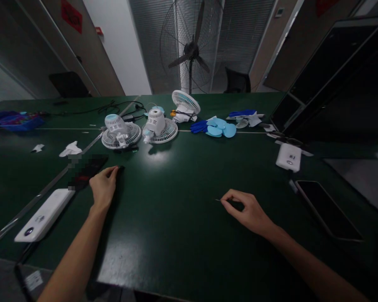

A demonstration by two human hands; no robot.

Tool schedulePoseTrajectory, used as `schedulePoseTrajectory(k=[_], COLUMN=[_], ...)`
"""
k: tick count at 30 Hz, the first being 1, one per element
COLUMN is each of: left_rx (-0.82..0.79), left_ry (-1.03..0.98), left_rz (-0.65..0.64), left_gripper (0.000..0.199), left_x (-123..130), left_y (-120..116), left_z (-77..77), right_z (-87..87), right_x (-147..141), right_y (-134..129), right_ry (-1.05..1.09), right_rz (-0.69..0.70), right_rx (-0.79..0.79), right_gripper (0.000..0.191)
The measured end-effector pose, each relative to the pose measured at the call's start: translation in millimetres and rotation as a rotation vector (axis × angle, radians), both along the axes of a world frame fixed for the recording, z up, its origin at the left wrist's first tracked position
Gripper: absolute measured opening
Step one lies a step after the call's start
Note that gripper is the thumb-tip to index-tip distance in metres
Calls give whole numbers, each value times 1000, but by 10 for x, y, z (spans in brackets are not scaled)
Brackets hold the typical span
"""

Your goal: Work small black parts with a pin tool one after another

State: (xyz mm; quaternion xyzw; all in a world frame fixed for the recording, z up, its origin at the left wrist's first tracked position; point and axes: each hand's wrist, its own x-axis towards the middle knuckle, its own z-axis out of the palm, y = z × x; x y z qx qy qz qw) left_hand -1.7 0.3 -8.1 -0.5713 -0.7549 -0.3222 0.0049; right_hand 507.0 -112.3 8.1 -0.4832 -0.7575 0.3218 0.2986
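My left hand (103, 184) is pinched closed low over the green table (176, 184), with a small dark item (121, 168) at its fingertips that is too small to name. To its left lie a dark phone-like device (90, 170) and a white power bank (45, 214). My right hand (244, 207) pinches a thin, needle-like piece (217, 200) between thumb and index finger, pointing left. Farther back, two small white fans (121, 134) (160, 128) rest face down, and a third white fan (185, 105) stands tilted behind them.
Light blue fan blades (220, 128) and blue gloves (199, 126) lie at the back centre. On the right are a white device (289, 157), a phone (329, 209) and a large black panel (330, 84). A blue tray (25, 122) sits far left. Crumpled tissue (71, 149) lies nearby.
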Motion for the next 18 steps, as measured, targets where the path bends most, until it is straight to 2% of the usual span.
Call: schedulePoseTrajectory(k=[7,11,18], left_rx=[66,30,2], left_ry=[191,314,328], left_rz=[-132,-150,-163], left_gripper=[47,51,43], left_x=[25,89,105], left_y=[-10,-10,-32], left_z=[-12,14,55], right_z=[2,10,-3], right_x=[-34,-56,-55], right_y=[30,42,54], right_ry=[-3,-2,19], right_rz=[-2,-5,3], right_rx=[-25,-24,-14], right_gripper=[14,14,14])
